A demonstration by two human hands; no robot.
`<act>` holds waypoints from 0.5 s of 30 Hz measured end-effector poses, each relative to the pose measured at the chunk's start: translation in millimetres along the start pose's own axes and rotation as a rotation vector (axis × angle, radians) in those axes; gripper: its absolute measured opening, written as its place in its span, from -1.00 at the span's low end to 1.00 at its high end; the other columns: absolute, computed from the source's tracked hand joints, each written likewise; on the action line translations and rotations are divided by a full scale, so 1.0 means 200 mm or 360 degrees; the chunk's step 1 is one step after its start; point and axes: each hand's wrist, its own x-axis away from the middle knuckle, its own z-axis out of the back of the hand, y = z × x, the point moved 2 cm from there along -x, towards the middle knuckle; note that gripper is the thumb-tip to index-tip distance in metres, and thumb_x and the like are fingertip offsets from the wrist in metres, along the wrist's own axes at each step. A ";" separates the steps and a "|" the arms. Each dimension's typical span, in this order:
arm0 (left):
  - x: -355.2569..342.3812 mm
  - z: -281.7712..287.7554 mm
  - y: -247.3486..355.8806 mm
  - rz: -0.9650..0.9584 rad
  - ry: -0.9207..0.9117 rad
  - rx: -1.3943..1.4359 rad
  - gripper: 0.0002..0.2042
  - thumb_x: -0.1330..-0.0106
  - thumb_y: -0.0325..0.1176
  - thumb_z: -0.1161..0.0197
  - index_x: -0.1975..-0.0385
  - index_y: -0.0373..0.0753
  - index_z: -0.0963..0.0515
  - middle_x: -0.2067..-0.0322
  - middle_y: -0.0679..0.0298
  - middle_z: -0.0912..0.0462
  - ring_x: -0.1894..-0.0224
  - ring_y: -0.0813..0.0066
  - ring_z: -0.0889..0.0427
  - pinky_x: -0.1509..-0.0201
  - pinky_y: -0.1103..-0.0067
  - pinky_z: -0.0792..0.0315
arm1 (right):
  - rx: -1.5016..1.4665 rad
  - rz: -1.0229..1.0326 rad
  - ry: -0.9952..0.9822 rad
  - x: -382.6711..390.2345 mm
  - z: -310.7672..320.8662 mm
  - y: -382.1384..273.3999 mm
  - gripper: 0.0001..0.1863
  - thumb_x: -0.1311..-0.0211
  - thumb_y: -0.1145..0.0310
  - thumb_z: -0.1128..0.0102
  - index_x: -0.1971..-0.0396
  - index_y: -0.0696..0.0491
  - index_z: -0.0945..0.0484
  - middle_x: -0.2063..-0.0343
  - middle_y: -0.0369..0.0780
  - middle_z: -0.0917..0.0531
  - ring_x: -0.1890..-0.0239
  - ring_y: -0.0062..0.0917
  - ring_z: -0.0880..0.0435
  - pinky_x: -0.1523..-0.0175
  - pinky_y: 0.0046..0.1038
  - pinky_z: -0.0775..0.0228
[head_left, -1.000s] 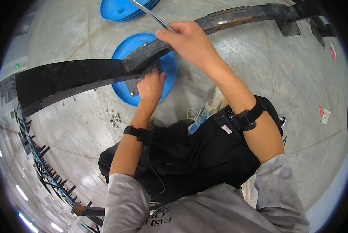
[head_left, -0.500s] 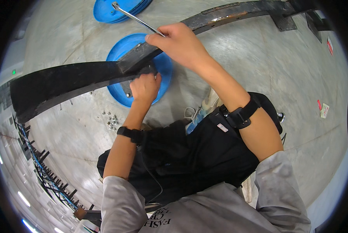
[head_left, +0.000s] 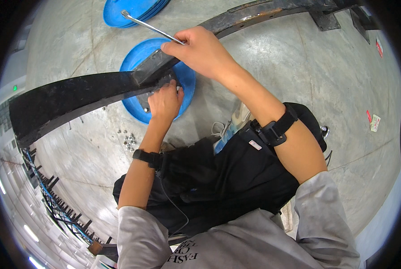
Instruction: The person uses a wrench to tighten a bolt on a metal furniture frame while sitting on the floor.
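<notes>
A long, thin, shiny silver metal tool (head_left: 152, 28) is in the right hand (head_left: 199, 49), near the top of the view. The thumb and fingers are closed around its near end. Its other end has a short head and points away, up to the left. The right hand is over a long, curved black metal beam (head_left: 70, 92); I cannot tell if it touches it.

The left hand (head_left: 163, 102) is down at the near side of the beam, with its fingers bent. The fingertips are partly hidden, so I cannot tell if it grips something there. Just beside it, a small silver bolt (head_left: 146, 110) sits on a flat dark metal plate (head_left: 141, 101). Below the beam and the plate is a big, round blue dish (head_left: 189, 80).

The dish is on the gray floor (head_left: 272, 67). Farther away is a stack of round blue dishes (head_left: 120, 15). A little bunch of shiny silver nuts (head_left: 129, 141) lies on the floor, nearer the person. A blue and white shoe (head_left: 227, 136) shows beside the black cloth over the person's legs.
</notes>
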 end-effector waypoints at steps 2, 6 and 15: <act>0.01 0.01 -0.01 0.0070 -0.0065 0.0031 -0.66 -0.19 -0.07 -0.01 0.57 -0.22 -0.51 0.57 0.03 -0.57 0.43 0.01 -0.56 0.37 0.20 -0.40 | 0.0039 -0.0052 -0.0062 0.01 0.00 -0.02 -0.61 -0.05 0.14 -0.10 0.67 0.22 -0.48 0.81 -0.29 -0.33 0.69 -0.64 -0.26 0.54 -0.51 -0.12; 0.09 0.08 -0.05 0.0249 -0.0222 0.0070 -0.64 -0.19 -0.06 -0.03 0.60 -0.26 -0.49 0.57 0.03 -0.55 0.41 0.01 -0.55 0.38 0.23 -0.39 | 0.0011 -0.0014 -0.0090 0.01 0.00 0.00 -0.56 -0.04 0.07 -0.02 0.67 0.20 -0.49 0.75 -0.05 -0.49 0.66 -0.32 -0.46 0.43 -0.38 -0.30; 0.54 0.26 -0.47 0.0419 -0.0443 0.1065 -0.74 -0.14 -0.21 -0.09 0.47 -0.33 -0.53 0.52 -0.04 -0.54 0.41 0.04 -0.54 0.32 0.34 -0.40 | 0.0607 -0.0555 -0.1378 0.27 0.14 -0.05 -0.67 -0.11 0.19 -0.08 0.61 0.18 -0.51 0.80 -0.32 -0.38 0.72 -0.68 -0.33 0.55 -0.62 -0.19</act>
